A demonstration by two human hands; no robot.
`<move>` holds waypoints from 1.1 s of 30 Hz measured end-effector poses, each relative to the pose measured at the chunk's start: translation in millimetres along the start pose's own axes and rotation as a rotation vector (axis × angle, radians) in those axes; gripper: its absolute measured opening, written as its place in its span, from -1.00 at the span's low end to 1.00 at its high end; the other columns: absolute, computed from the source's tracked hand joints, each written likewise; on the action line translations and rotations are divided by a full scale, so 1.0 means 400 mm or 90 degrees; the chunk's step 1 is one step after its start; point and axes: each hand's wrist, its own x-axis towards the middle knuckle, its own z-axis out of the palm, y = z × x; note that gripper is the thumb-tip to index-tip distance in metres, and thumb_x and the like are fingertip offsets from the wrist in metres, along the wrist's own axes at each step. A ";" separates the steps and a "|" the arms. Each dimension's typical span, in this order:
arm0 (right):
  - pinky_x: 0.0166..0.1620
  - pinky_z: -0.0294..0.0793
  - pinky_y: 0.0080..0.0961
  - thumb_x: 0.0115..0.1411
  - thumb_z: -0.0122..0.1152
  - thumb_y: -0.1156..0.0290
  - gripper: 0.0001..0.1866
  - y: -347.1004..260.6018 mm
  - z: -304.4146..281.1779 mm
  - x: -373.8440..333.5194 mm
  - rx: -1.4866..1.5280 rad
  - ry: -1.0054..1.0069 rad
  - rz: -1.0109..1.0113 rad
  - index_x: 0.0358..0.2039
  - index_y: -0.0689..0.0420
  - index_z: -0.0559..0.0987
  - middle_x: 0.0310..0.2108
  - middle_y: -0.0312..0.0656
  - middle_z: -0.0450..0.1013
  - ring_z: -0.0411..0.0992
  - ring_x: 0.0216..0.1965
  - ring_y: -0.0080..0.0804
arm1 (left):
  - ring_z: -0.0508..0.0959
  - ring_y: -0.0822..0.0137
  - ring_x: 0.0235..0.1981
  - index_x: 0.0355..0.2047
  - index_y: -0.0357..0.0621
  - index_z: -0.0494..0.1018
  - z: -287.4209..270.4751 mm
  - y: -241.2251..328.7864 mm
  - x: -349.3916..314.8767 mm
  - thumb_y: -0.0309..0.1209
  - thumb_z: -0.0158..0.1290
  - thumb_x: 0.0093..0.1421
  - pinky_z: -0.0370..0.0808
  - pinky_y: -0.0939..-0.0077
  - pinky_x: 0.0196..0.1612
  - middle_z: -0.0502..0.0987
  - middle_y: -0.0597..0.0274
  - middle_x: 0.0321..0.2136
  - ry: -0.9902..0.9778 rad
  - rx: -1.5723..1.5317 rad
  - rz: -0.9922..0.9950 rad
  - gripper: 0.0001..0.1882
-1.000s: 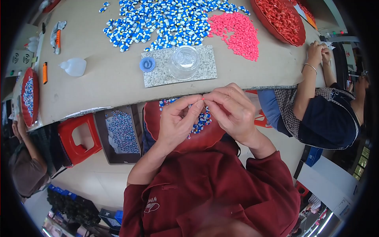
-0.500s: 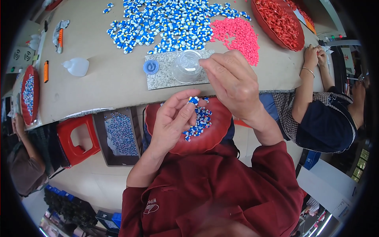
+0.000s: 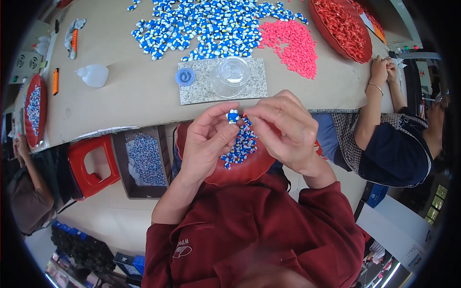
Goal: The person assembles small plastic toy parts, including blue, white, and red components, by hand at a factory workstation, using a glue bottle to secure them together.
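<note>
A small blue-and-white figurine (image 3: 233, 116) with a speck of yellow is pinched between the thumb and fingers of my left hand (image 3: 204, 141). Close to its right side, my right hand (image 3: 290, 132) grips a tiny pink piece (image 3: 244, 114) at its fingertips. Beneath both hands is a red scalloped bowl (image 3: 240, 178) at my lap, with many small blue-and-white figurines (image 3: 238, 150) in it; my hands cover part of it. Just beyond, a speckled stone slab (image 3: 193, 97) carries a clear plastic cup (image 3: 230, 77) and a small blue round pot (image 3: 185, 77).
Blue-and-white figurines (image 3: 206, 29) spread across the far table, beside a pile of pink pieces (image 3: 293, 48). A red basin (image 3: 367, 54) stands far right. Leftward are a white squeeze bottle (image 3: 94, 76), an orange cutter (image 3: 55, 81) and a grey bin (image 3: 144, 192). Co-workers sit at both sides.
My right hand has come down from beside the clear cup toward the figurine, with the pink piece now showing at its fingertips. The figurine in my left hand has turned more upright.
</note>
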 end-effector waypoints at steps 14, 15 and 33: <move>-0.46 0.41 -0.49 -0.21 0.32 0.74 -0.69 -0.005 0.027 -0.035 -0.063 0.000 -0.058 -0.34 0.27 0.63 -0.42 -0.15 0.50 0.42 -0.47 -0.33 | 0.57 0.50 -0.35 -0.13 -0.33 0.46 -0.003 -0.027 0.000 -0.70 0.19 0.06 0.52 0.69 -0.32 0.58 0.18 -0.33 0.033 0.182 0.154 -0.66; -0.45 0.42 -0.47 -0.22 0.31 0.75 -0.65 -0.006 0.026 -0.037 -0.084 -0.019 -0.072 -0.32 0.29 0.62 -0.39 -0.13 0.50 0.42 -0.46 -0.30 | 0.57 0.50 -0.35 -0.13 -0.33 0.46 -0.007 -0.029 -0.001 -0.70 0.19 0.06 0.52 0.69 -0.32 0.58 0.18 -0.33 0.033 0.182 0.153 -0.66; -0.27 0.45 -0.34 0.01 0.27 0.55 -0.87 0.183 -0.087 0.000 -0.241 0.001 0.178 -0.37 0.22 0.62 -0.40 -0.10 0.52 0.46 -0.36 -0.20 | 0.40 0.54 -0.20 0.12 -0.26 0.33 -0.047 -0.002 -0.061 -0.76 0.10 0.03 0.32 0.72 -0.28 0.42 0.28 -0.08 0.033 0.092 -0.122 -0.41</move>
